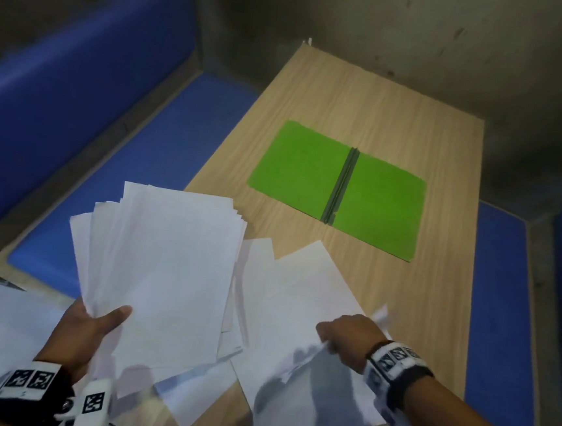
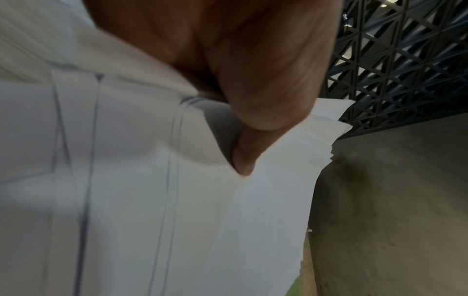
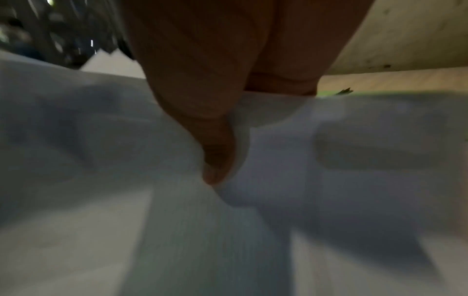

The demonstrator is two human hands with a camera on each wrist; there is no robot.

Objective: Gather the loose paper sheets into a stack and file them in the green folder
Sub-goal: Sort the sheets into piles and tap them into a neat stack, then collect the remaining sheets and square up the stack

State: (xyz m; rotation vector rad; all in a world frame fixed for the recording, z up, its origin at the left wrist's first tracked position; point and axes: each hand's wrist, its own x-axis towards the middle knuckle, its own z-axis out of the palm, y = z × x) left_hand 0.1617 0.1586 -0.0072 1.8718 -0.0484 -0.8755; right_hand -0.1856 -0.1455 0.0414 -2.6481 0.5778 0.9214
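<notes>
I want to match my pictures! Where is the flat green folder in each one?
Head: open flat green folder on the wooden table, upper middle.
Left wrist: green sliver at the bottom edge.
Right wrist: thin green strip, middle right.
Shared landmark: the white paper sheets.

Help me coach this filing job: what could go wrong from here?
The stack in the left hand is fanned with uneven edges, so sheets may slip out. The right hand bunches a loose sheet, which could crease or tear. Other loose sheets overhang the table edge and might slide off.
</notes>
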